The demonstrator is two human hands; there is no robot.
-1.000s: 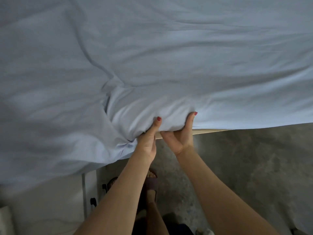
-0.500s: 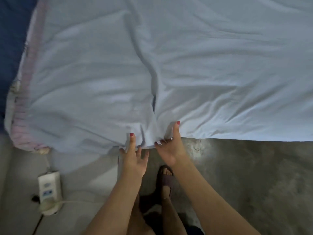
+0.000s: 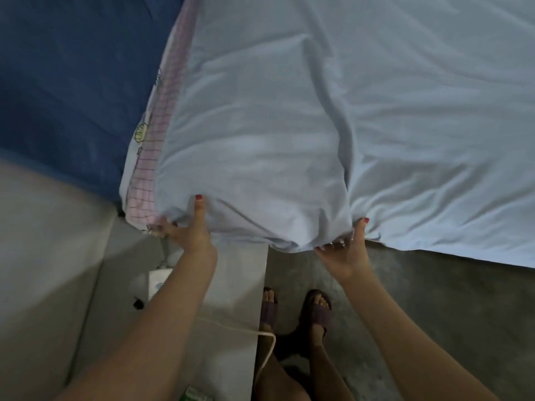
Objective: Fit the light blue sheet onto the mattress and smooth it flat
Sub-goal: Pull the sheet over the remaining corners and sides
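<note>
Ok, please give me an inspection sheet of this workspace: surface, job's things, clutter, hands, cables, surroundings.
Surface: mattress with pink checked cover, showing only along the left edge.
Job's things: light blue sheet spread over the mattress, wrinkled, one long fold running down to the near edge.
Clutter: white power strip on the floor; green item at the bottom edge, unclear.
Hands: left hand and right hand each have a grip on the sheet's near hem, thumbs on top.
Cables: white cable across the floor.
Surroundings: dark blue fabric at left, grey floor, sandalled feet.
</note>
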